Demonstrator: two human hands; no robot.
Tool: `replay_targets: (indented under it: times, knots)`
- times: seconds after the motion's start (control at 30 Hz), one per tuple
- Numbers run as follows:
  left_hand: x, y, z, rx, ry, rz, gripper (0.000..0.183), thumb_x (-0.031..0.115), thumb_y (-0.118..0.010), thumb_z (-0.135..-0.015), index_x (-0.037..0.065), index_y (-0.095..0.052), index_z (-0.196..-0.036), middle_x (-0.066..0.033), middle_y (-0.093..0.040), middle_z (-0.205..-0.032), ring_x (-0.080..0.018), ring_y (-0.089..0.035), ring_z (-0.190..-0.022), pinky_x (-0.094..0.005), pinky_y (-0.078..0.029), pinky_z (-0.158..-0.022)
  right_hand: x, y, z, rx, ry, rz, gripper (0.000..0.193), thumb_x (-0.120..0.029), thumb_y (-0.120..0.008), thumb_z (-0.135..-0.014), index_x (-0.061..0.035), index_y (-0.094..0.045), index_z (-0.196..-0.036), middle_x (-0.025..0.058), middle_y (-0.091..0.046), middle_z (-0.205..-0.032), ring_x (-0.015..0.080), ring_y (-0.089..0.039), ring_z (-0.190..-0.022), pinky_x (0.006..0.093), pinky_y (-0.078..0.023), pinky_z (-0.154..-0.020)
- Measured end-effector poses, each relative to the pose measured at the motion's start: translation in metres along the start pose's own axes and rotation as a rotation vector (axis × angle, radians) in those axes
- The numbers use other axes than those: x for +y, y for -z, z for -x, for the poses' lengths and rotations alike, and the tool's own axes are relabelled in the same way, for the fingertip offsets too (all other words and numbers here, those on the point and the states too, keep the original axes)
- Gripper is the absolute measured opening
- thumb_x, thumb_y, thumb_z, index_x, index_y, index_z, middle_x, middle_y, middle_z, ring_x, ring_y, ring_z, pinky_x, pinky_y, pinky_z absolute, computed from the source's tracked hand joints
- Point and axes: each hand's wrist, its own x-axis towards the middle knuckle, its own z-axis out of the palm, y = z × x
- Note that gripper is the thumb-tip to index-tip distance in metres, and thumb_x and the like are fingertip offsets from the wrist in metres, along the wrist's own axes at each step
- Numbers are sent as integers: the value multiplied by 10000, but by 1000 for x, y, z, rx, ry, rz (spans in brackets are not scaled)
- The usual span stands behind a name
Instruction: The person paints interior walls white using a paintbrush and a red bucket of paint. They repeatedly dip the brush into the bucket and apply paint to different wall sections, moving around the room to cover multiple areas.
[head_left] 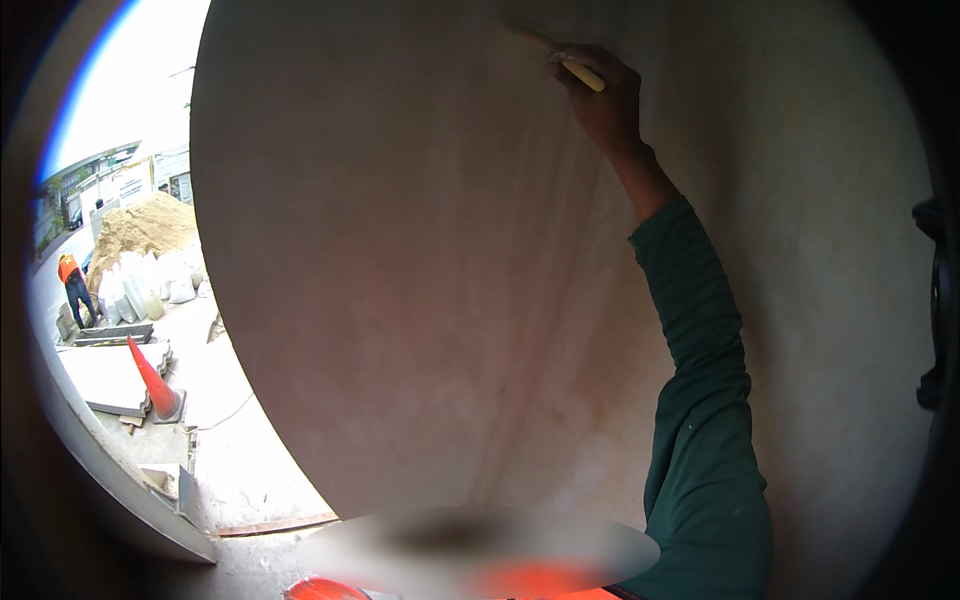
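Note:
My right hand (605,95) is raised high against a broad, brownish plastered wall (400,250). Its fingers are closed round a tool with a pale yellow wooden handle (583,75). The tool's head points up and left toward the wall; it is dark and blurred, so its kind cannot be made out. A dark green sleeve covers my right arm, which reaches up from the lower right. Nothing of my left hand shows.
Beyond the wall's left edge lie an orange traffic cone (152,382), white sacks (130,288), a sand heap (150,222) and a person in an orange vest (73,285). A blurred pale oval (400,545) crosses the bottom. A dark fixture (935,300) is at the far right.

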Motion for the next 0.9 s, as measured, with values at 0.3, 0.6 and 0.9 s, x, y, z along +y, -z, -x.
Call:
replay_targets:
  times: [0.3,0.6,0.9]
  knots:
    - [-60,87,-53,-590,193,716,477,310,-425,-1070,80,-432,-1488,-119,-668,-1163,-239,-647,-854,-414,-578,-673,-148,-4,342,-900,-356,-188,262,-84,-817,-787,-195,-745,-1013,67,-709,-1143,282,-674,-1105,412,-568,-936]
    - [-28,51,-5,15,96,-242,586,403,-282,-1107,112,-241,-1614,-193,-464,-1533,-353,-619,-1150,-590,-500,-994,51,51,-14,-49,-69,95,129,-64,-779,-885,-41,-763,-1010,75,-769,-1008,158,-720,-908,308,-573,-817]
    - [-76,156,-50,-1119,461,1126,696,567,-198,-1075,114,-305,-1593,-205,-463,-1528,-417,-473,-1356,-673,-381,-1084,-176,-9,466,-706,-468,-32,298,9,-786,-784,-174,-740,-1015,97,-662,-1279,324,-645,-1194,419,-584,-940]
